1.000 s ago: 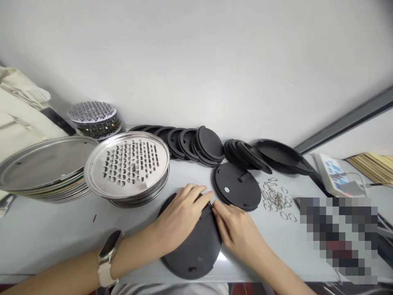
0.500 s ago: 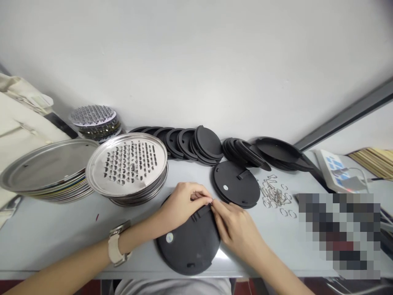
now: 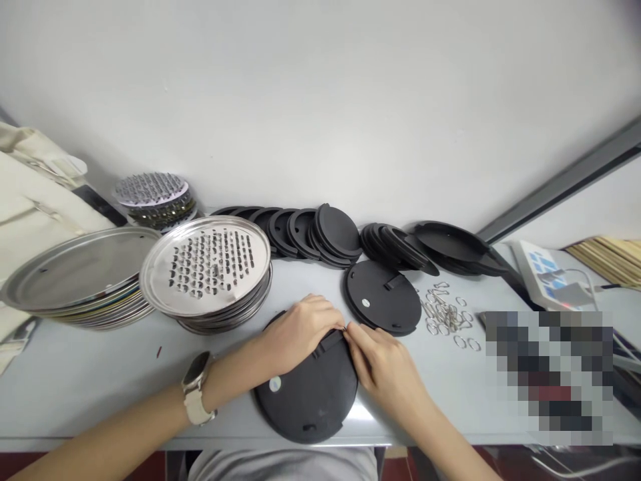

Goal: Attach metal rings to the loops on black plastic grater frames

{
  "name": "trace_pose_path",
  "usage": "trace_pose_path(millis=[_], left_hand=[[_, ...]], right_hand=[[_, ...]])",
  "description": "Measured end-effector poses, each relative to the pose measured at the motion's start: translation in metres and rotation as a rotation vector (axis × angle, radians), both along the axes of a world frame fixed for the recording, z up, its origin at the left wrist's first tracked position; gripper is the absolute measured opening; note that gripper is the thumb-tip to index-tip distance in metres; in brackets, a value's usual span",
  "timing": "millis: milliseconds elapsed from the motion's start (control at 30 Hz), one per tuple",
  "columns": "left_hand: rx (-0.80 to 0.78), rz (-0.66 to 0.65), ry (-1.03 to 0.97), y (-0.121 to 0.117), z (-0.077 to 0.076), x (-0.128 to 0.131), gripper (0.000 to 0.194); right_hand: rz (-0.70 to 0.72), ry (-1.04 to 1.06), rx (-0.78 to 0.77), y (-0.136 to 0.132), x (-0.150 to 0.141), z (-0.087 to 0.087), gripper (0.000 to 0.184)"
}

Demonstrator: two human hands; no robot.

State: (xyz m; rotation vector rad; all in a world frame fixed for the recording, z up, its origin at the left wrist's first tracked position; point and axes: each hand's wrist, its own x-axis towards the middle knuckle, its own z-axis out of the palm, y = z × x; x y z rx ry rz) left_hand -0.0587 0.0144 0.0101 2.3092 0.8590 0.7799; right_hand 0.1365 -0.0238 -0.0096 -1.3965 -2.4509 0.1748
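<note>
A round black plastic disc [image 3: 310,394] with a small round sticker and a slotted clip lies flat at the table's front edge. Over its upper left part, my left hand [image 3: 305,331] is closed, its fingertips at the disc's top right rim. My right hand [image 3: 380,357] pinches at the same spot from the right, its fingertips meeting those of the left. Something tiny sits between them, too small to name. Just behind, a similar black disc [image 3: 383,304] rests on another. Beside it is a loose pile of metal rings and clips [image 3: 447,310].
To the left stand a stack of metal grater discs [image 3: 205,264], a stack of oval metal trays [image 3: 80,267] and a spiky stack [image 3: 153,190]. Several black discs [image 3: 338,230] lean along the wall. A white power strip [image 3: 543,277] lies at right, near a blurred-out patch.
My left hand has turned over, its back now more upward and its fingers more curled, the watch face showing. Both hands' fingertips stay together at the disc's rim.
</note>
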Motion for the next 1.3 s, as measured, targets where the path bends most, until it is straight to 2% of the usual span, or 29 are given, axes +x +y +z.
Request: trace_pose_path(millis=[167,467,700,933,1300], left_hand=[[0.087,-0.024,0.084,-0.003,-0.003,0.0,0.019],[0.128,0.023,0.039,-0.006,-0.003,0.0,0.019],[0.122,0.035,0.114,-0.011,0.0,-0.003,0.02],[0.102,-0.045,0.13,-0.008,0.004,-0.006,0.02],[0.094,-0.03,0.065,-0.009,-0.003,-0.003,0.02]], right_hand=[[-0.017,0.048,0.008,-0.001,-0.001,-0.003,0.022],[-0.102,0.288,-0.199,-0.015,-0.007,0.001,0.019],[-0.204,0.414,-0.222,-0.021,-0.012,-0.002,0.023],[-0.168,0.369,-0.174,-0.02,-0.013,-0.003,0.025],[-0.144,0.262,-0.103,-0.02,-0.013,-0.006,0.023]])
